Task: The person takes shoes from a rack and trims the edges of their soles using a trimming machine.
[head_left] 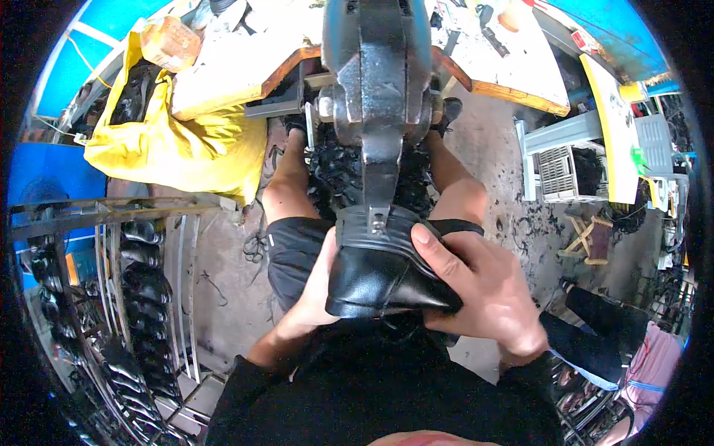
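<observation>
A glossy black leather shoe (pixel 379 275) is held between my two hands in front of my lap. Along its left side lies my left hand (pixel 318 286), closed on it with most fingers hidden underneath. My right hand (pixel 487 286) grips the other end, its thumb on the upper near the pleated black edge and its fingers below. A heavy metal machine arm (pixel 381 160) comes down from above. Its narrow tip meets the shoe's top edge; whether it presses inside the opening, I cannot tell.
A white-topped workbench (pixel 238 70) with a wooden edge spans the front. Beside it sits a yellow sack (pixel 186 156). Racks of black shoes (pixel 145 297) stand at left. At right are a small wooden stool (pixel 587 238), a grey crate (pixel 559 175) and another person (pixel 610 312). Dark scraps litter the floor.
</observation>
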### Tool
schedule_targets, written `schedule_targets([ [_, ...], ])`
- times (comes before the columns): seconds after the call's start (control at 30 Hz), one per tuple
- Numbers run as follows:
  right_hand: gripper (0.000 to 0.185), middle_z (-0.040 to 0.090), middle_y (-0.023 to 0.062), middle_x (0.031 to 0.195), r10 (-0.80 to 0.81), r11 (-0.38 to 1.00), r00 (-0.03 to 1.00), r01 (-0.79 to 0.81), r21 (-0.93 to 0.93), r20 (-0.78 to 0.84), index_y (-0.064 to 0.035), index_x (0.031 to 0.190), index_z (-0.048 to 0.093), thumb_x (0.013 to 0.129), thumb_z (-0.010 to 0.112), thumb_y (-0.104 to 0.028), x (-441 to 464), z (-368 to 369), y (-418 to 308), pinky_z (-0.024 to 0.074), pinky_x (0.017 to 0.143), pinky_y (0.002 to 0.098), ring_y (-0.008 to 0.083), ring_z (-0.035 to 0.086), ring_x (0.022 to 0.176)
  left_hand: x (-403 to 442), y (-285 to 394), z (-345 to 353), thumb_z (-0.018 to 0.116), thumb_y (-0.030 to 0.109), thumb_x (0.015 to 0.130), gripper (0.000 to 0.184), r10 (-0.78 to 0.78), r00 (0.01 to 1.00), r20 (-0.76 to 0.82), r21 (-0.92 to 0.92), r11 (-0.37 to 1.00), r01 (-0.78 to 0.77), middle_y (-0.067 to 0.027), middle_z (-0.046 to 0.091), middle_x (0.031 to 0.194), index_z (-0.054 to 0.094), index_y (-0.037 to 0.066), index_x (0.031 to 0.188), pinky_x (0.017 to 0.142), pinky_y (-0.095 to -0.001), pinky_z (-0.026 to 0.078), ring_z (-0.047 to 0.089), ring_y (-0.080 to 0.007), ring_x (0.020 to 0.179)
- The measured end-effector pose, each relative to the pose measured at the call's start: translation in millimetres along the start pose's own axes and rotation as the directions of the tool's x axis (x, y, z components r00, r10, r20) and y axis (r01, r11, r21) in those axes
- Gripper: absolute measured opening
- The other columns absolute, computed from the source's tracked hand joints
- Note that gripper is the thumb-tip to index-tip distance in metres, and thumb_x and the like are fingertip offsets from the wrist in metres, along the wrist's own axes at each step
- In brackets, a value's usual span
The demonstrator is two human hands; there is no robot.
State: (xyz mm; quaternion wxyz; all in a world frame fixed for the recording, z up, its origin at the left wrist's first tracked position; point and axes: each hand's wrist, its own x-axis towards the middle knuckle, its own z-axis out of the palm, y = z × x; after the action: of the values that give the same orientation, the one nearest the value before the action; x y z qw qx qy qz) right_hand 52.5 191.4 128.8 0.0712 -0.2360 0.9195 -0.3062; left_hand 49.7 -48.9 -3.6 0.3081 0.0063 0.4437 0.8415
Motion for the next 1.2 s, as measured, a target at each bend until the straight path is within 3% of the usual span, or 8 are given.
schedule_targets([
  [0.4, 0.097, 0.06, 0.0152, 0.113, 0.053, 0.996, 0.998, -0.055, 0.07, 0.024, -0.0118, 0.146, 0.04, 0.058, 0.08, -0.01, 13, 2, 27, 0.0492, 0.09, 0.042, 0.0361, 0.06, 0.105, 2, -3, 14, 0.087, 0.04, 0.071, 0.127, 0.325, 0.943, 0.067, -0.028, 0.946, -0.324, -0.0136, 0.023, 0.157, -0.001, 0.004, 0.155, 0.114, -0.0408, 0.028, 0.029, -0.0256, 0.143],
  [0.53, 0.085, 0.046, 0.022, 0.143, 0.122, 0.827, 0.99, -0.064, 0.559, -0.068, -0.0007, 0.149, 0.03, 0.072, 0.067, -0.006, -22, 77, 92, 0.0319, 0.113, 0.0416, 0.0333, 0.045, 0.133, 2, -2, 5, 0.05, 0.011, 0.101, 0.067, 0.271, 0.959, 0.078, 0.159, 0.947, -0.28, -0.0096, 0.02, 0.161, 0.012, 0.003, 0.156, 0.104, -0.0329, 0.04, 0.03, -0.0217, 0.143],
  [0.8, 0.071, 0.038, 0.0201, 0.15, 0.144, 0.658, 0.939, 0.144, 0.739, -0.311, 0.0053, 0.148, 0.026, 0.089, 0.059, -0.016, -27, 128, 101, 0.0264, 0.115, 0.0425, 0.0325, 0.038, 0.138, 3, -4, 6, 0.052, -0.003, 0.096, 0.07, 0.248, 0.967, 0.059, 0.302, 0.919, -0.254, -0.0075, 0.024, 0.159, 0.016, 0.005, 0.155, 0.098, -0.0305, 0.045, 0.045, -0.0193, 0.131],
  [0.97, 0.058, 0.034, 0.0159, 0.153, 0.606, 0.767, 0.689, -0.374, 0.522, -0.397, -0.0012, 0.152, 0.024, 0.103, 0.045, -0.024, -26, 194, 167, 0.0247, 0.117, 0.038, 0.0277, 0.036, 0.139, -24, -41, -28, 0.075, 0.04, 0.084, 0.102, 0.173, 0.985, 0.004, 0.438, 0.885, -0.157, -0.0171, 0.022, 0.158, 0.012, 0.001, 0.154, 0.113, -0.0421, 0.032, 0.036, -0.0261, 0.139],
  [1.0, 0.044, 0.026, 0.0246, 0.154, 0.022, 0.953, 0.83, -0.187, -0.24, -0.557, -0.0016, 0.136, 0.051, 0.095, 0.056, -0.014, -26, 225, 208, 0.0136, 0.119, 0.0487, 0.0388, 0.022, 0.143, -47, -49, -25, 0.081, 0.038, 0.079, 0.109, 0.257, 0.965, -0.055, 0.626, 0.762, -0.168, -0.0198, 0.021, 0.158, 0.012, -0.002, 0.153, 0.118, -0.0398, 0.023, 0.028, -0.0289, 0.143],
  [1.07, 0.065, 0.038, 0.0169, 0.149, 0.295, 0.901, 0.862, -0.109, 0.419, -0.412, -0.0027, 0.152, 0.025, 0.099, 0.053, -0.026, 31, 228, 157, 0.0352, 0.109, 0.043, 0.0289, 0.046, 0.128, -95, -55, -21, 0.085, 0.028, 0.075, 0.111, 0.389, 0.903, -0.183, 0.642, 0.743, -0.189, -0.0243, 0.027, 0.155, 0.012, -0.004, 0.152, 0.117, -0.0353, 0.024, 0.03, -0.0309, 0.143],
  [1.1, 0.068, 0.037, 0.0168, 0.149, 0.636, 0.338, 0.755, -0.082, 0.937, -0.163, -0.0034, 0.152, 0.025, 0.097, 0.056, -0.031, 62, 194, 23, 0.0342, 0.11, 0.043, 0.0306, 0.046, 0.129, -119, -55, -24, 0.084, 0.027, 0.075, 0.104, 0.32, 0.888, -0.33, 0.555, 0.827, -0.092, -0.0233, 0.035, 0.15, 0.019, -0.002, 0.151, 0.115, -0.0359, 0.029, 0.034, -0.0298, 0.14],
  [1.2, 0.079, 0.032, 0.0216, 0.151, 0.271, 0.517, 0.963, -0.16, 0.841, 0.017, 0.0004, 0.153, 0.015, 0.097, 0.056, -0.037, 83, 231, -41, 0.0328, 0.111, 0.0436, 0.0333, 0.04, 0.134, -194, -70, -32, 0.08, 0.026, 0.079, 0.088, 0.407, 0.606, -0.684, 0.535, 0.844, 0.037, -0.0196, 0.045, 0.139, 0.029, 0.001, 0.146, 0.111, -0.037, 0.034, 0.043, -0.0283, 0.131],
])
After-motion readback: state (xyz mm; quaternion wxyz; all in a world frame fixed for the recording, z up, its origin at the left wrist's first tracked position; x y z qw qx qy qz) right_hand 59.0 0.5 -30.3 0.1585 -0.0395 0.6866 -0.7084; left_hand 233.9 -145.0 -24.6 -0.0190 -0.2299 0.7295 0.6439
